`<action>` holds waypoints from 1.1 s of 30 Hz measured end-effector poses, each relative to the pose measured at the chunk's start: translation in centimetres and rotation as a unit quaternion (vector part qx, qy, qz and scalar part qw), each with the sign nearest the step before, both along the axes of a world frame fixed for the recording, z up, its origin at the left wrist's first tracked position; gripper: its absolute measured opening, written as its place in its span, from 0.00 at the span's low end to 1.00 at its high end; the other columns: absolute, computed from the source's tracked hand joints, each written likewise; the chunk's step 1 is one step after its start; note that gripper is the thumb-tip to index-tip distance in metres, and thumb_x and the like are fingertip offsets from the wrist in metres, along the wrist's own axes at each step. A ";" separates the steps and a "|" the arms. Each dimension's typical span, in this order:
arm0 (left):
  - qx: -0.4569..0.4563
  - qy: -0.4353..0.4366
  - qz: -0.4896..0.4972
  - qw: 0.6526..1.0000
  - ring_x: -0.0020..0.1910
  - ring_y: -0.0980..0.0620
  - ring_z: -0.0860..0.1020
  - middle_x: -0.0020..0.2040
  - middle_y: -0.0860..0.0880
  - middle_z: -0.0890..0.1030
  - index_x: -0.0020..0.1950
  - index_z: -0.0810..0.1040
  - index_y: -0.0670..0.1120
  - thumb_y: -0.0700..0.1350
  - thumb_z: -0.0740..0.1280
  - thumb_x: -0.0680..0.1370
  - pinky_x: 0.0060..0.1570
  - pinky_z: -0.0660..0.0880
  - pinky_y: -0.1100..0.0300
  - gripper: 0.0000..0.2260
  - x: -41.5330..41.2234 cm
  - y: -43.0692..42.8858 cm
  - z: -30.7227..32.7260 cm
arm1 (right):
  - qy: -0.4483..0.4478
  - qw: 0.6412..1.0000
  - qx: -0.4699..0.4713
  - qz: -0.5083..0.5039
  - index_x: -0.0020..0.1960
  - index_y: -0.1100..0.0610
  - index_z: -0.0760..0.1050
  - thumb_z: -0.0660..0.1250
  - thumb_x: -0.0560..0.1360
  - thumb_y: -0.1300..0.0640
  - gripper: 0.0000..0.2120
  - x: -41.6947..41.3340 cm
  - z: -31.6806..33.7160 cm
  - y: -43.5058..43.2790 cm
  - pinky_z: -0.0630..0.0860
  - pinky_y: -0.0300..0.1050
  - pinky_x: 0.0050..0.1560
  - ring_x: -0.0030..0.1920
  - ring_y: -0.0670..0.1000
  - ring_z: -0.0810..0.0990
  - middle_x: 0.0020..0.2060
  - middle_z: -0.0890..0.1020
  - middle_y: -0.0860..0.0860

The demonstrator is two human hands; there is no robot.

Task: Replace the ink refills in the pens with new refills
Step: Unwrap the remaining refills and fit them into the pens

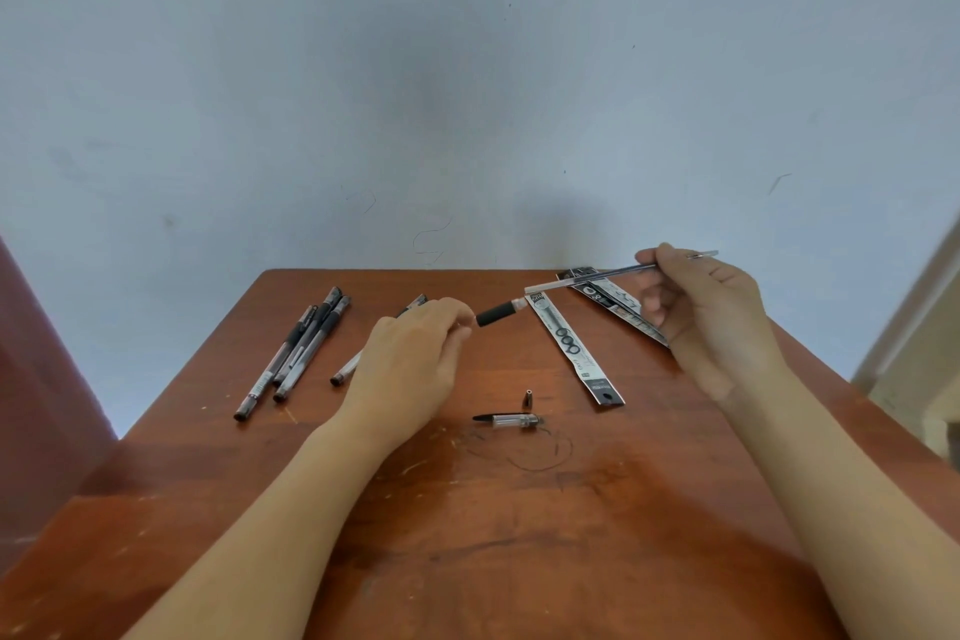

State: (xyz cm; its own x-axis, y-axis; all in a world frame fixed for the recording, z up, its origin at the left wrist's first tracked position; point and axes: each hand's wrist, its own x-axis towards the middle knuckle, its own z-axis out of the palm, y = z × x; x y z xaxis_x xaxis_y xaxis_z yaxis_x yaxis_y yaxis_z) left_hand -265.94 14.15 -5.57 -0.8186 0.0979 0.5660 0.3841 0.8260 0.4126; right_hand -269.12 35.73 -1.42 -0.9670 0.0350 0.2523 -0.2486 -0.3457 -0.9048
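Note:
My left hand [410, 364] pinches a short black-gripped pen barrel [498, 314] at its fingertips, open end pointing right. My right hand [701, 312] holds a thin ink refill [587, 277] above the table. The refill slants down to the left, and its left end sits just above and right of the barrel's opening. Another pen [345, 370] lies on the table, partly hidden under my left hand. A clear pen cap with a black clip [506, 418] and a small metal tip cone [529, 398] lie in front of my hands.
Three capped pens [296, 353] lie bunched at the left of the brown wooden table [467, 535]. Two black-and-white refill packets [574, 351] [613, 299] lie at the right, one partly under my right hand. A pale wall stands right behind the table's far edge.

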 end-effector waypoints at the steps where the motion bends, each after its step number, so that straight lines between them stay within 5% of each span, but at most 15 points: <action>1: 0.007 0.000 -0.002 1.000 0.31 0.64 0.67 0.38 0.59 0.70 0.53 0.75 0.46 0.41 0.59 0.78 0.41 0.63 0.60 0.07 0.0 0.0 0.0 | -0.001 1.000 -0.005 0.006 0.38 0.62 0.74 0.58 0.77 0.62 0.11 0.0 0.0 0.0 0.64 0.32 0.23 0.21 0.43 0.69 0.21 0.78 0.48; 12: 0.033 -0.011 -0.012 0.999 0.31 0.62 0.67 0.34 0.61 0.68 0.53 0.74 0.46 0.41 0.58 0.79 0.40 0.61 0.60 0.07 0.3 0.1 0.2 | -0.012 0.999 -0.046 0.012 0.33 0.59 0.78 0.58 0.77 0.62 0.17 0.0 0.0 0.0 0.68 0.32 0.23 0.22 0.44 0.70 0.22 0.77 0.49; 17: 0.037 -0.014 -0.011 0.999 0.31 0.62 0.67 0.34 0.61 0.68 0.54 0.73 0.47 0.42 0.58 0.79 0.40 0.60 0.61 0.07 0.3 0.1 0.3 | -0.012 1.000 -0.023 0.017 0.38 0.61 0.74 0.57 0.77 0.62 0.12 -0.1 -0.1 -0.2 0.67 0.32 0.24 0.22 0.44 0.70 0.21 0.77 0.48; 22: 0.034 -0.020 -0.014 0.999 0.29 0.58 0.66 0.31 0.59 0.68 0.53 0.73 0.46 0.41 0.58 0.79 0.33 0.59 0.65 0.07 0.3 0.0 0.2 | -0.023 0.999 -0.035 0.026 0.38 0.61 0.74 0.57 0.77 0.62 0.12 -0.1 -0.2 -0.2 0.67 0.32 0.23 0.22 0.43 0.70 0.21 0.77 0.49; 26: 0.034 -0.039 -0.028 0.998 0.29 0.58 0.68 0.40 0.51 0.77 0.53 0.72 0.47 0.42 0.57 0.79 0.30 0.62 0.67 0.07 0.2 -0.1 0.1 | -0.036 0.997 -0.056 0.035 0.31 0.59 0.78 0.58 0.77 0.62 0.18 -0.2 -0.3 -0.3 0.68 0.32 0.23 0.22 0.44 0.70 0.21 0.77 0.50; 33: 0.026 -0.048 -0.034 0.998 0.32 0.58 0.69 0.44 0.48 0.78 0.54 0.71 0.47 0.42 0.56 0.79 0.31 0.63 0.67 0.07 0.2 0.0 0.1 | -0.047 0.997 -0.043 0.052 0.38 0.61 0.74 0.57 0.77 0.61 0.12 -0.4 -0.5 -0.2 0.67 0.33 0.24 0.22 0.43 0.70 0.21 0.77 0.48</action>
State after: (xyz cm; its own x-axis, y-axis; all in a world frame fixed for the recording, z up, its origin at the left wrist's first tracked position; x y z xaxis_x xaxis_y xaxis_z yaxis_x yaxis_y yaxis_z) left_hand -265.70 14.10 -5.48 -0.8621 0.1268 0.4906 0.3943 0.7759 0.4924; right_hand -269.54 35.55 -1.96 -0.9858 -0.0483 0.1605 -0.1230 -0.4421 -0.8885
